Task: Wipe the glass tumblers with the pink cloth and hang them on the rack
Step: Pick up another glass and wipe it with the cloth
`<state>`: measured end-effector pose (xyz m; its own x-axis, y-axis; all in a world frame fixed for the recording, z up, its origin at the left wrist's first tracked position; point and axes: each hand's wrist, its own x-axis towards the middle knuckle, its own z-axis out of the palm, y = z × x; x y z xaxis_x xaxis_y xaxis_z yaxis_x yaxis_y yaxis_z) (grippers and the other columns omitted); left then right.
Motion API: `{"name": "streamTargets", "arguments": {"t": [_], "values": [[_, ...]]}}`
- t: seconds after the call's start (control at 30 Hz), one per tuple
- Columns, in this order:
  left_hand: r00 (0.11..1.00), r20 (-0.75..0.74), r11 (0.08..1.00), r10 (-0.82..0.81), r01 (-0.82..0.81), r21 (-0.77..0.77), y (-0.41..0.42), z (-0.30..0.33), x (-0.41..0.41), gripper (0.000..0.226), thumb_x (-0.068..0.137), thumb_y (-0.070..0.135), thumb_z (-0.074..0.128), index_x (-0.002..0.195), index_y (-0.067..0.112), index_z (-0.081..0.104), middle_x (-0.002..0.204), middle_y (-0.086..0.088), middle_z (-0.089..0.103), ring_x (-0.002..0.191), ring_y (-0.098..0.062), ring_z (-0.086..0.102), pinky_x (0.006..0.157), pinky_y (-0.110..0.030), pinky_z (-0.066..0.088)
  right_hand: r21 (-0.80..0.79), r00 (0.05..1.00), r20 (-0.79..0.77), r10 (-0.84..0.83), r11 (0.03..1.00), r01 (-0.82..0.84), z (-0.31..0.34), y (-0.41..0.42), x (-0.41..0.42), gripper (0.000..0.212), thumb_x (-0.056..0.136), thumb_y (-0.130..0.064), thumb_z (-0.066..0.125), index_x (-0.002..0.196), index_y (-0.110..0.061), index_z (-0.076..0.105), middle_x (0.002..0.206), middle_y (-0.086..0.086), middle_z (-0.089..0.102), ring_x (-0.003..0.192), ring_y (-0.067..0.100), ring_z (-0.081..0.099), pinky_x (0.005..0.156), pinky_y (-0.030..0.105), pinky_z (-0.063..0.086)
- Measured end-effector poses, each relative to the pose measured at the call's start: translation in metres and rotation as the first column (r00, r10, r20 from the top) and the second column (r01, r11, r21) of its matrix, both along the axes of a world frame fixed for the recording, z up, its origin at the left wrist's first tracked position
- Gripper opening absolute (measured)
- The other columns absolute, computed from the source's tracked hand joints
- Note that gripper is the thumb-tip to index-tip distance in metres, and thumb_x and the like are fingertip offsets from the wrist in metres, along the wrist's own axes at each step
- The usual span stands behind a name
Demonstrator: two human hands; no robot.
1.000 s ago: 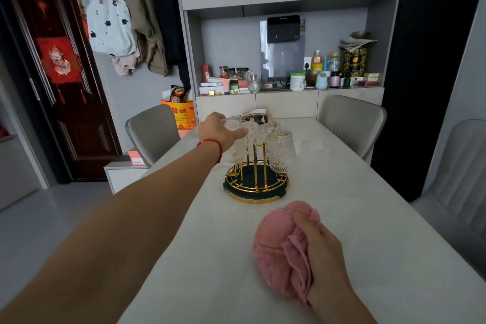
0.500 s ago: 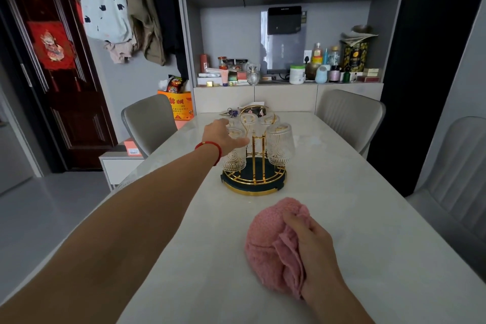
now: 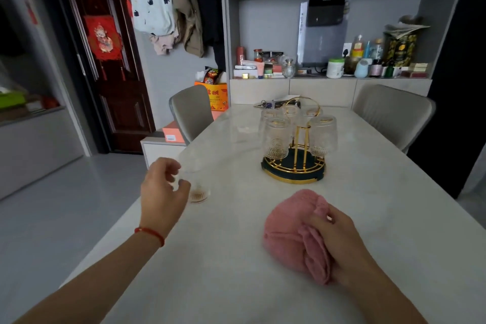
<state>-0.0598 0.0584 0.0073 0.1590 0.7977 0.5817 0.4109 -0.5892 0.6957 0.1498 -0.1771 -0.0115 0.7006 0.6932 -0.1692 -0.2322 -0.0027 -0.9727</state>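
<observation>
The left hand [image 3: 161, 192] has its grip curled around a glass tumbler [image 3: 193, 179], thumb on the near side and fingers [image 3: 168, 166] wrapped over the far side; the glass is blurred and nearly see-through, so only its amber-tinted thick base shows clearly, low and to the right of the palm, close above the counter [image 3: 368, 218] near its left edge. Whether the base touches the counter cannot be told. A red string bracelet [image 3: 150, 234] circles that wrist.

The right hand [image 3: 339, 242] rests on the counter with its grip closed on the pink cloth [image 3: 292, 234], thumb and fingers pinching folds along the cloth's right side. The cloth is bunched into a rounded heap just in front of the rack [image 3: 294, 169].

The rack has a dark green round base with a gold rim and gold upright posts topped by a loop handle. Several ribbed tumblers hang on it upside down: the nearest one [image 3: 276, 138] at front left, another [image 3: 323, 135] at front right, and more behind them that overlap too much to count.

Two grey chairs stand by the counter, one [image 3: 193, 112] on the left and one [image 3: 391, 113] at the far right. Behind them a shelf niche [image 3: 328, 76] holds bottles, jars and boxes.
</observation>
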Motion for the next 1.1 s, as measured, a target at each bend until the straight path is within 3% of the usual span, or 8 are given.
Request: {"name": "streamTargets", "arguments": {"t": [0.13,0.23,0.33,0.57,0.77,0.9,1.0,1.1], "values": [[0.991,-0.124,0.924,-0.049,-0.003,-0.383,0.028,-0.034,-0.011,0.089,0.075,0.033,0.091,0.147,0.011,0.043,0.134,-0.005,0.053,0.12,-0.026,0.055,0.103,-0.045,0.051,0.103,0.958,-0.278,0.076,0.993,-0.049,0.008,0.02,-0.019,0.029,0.081,-0.003,0.071,0.107,0.007,0.064,0.084,0.019,0.062,0.08,0.032,0.057,0.096,0.054,0.056],[0.993,-0.044,0.845,-0.111,0.071,-0.529,0.043,-0.042,0.009,0.09,0.072,0.04,0.091,0.145,0.013,0.047,0.132,-0.004,0.061,0.118,-0.027,0.06,0.096,-0.038,0.052,0.203,0.901,-0.41,0.144,0.977,-0.063,0.017,0.029,-0.027,0.039,0.079,-0.003,0.06,0.117,0.002,0.063,0.104,0.023,0.059,0.099,0.035,0.058,0.085,0.05,0.06],[0.997,-0.051,0.879,-0.065,0.032,-0.475,0.049,-0.04,0.028,0.039,0.074,0.027,0.086,0.103,0.012,0.063,0.096,-0.007,0.068,0.097,-0.032,0.065,0.078,-0.034,0.05,0.294,0.871,-0.467,0.151,0.956,-0.008,0.015,0.025,-0.022,0.041,0.089,0.006,0.044,0.128,0.011,0.057,0.12,0.022,0.062,0.113,0.039,0.06,0.08,0.052,0.064],[0.991,0.061,0.879,-0.122,0.136,-0.457,0.017,-0.034,0.037,0.074,0.066,0.045,0.093,0.127,0.016,0.063,0.115,-0.002,0.071,0.107,-0.025,0.067,0.091,-0.04,0.056,0.306,0.925,-0.362,0.116,0.952,0.001,0.015,0.017,-0.008,0.036,0.096,-0.008,0.062,0.131,-0.015,0.063,0.116,0.012,0.078,0.108,0.034,0.074,0.083,0.051,0.064],[0.696,0.368,0.528,-0.617,0.713,-0.461,-0.069,0.001,0.071,0.063,0.066,0.034,0.097,0.117,0.009,0.07,0.107,-0.011,0.079,0.101,-0.032,0.076,0.09,-0.046,0.062,0.481,0.968,-0.245,0.058,0.874,0.07,0.026,0.02,-0.008,0.036,0.104,-0.011,0.049,0.137,-0.019,0.061,0.125,0.019,0.073,0.105,0.04,0.074,0.081,0.05,0.063],[0.651,0.486,0.448,-0.582,0.756,-0.476,-0.1,-0.005,0.09,0.07,0.069,0.028,0.093,0.129,0.017,0.057,0.105,-0.014,0.079,0.098,-0.033,0.077,0.087,-0.043,0.063,0.481,0.983,-0.181,0.01,0.873,0.08,0.019,0.021,-0.014,0.046,0.099,-0.032,0.055,0.141,-0.012,0.056,0.085,0.045,0.048,0.056,0.039,0.053,0.056,0.041,0.054],[0.633,0.509,0.44,-0.583,0.773,-0.458,-0.106,-0.013,0.093,0.064,0.075,0.028,0.09,0.13,0.019,0.058,0.106,-0.012,0.08,0.099,-0.032,0.077,0.093,-0.052,0.061,0.519,0.956,-0.238,0.169,0.855,-0.022,0.013,0.01,-0.007,0.063,0.096,-0.047,0.055,0.133,0.004,0.055,0.118,0.043,0.058,0.089,0.045,0.059,0.071,0.043,0.052],[0.609,0.514,0.43,-0.604,0.792,-0.433,-0.11,-0.017,0.091,0.057,0.079,0.025,0.089,0.129,0.018,0.062,0.112,-0.008,0.079,0.102,-0.028,0.077,0.088,-0.043,0.063,0.512,0.974,-0.144,0.177,0.855,-0.08,0.006,0.01,0.001,0.048,0.1,-0.039,0.053,0.14,-0.014,0.06,0.139,0.018,0.066,0.127,0.037,0.063,0.104,0.056,0.051]]}}
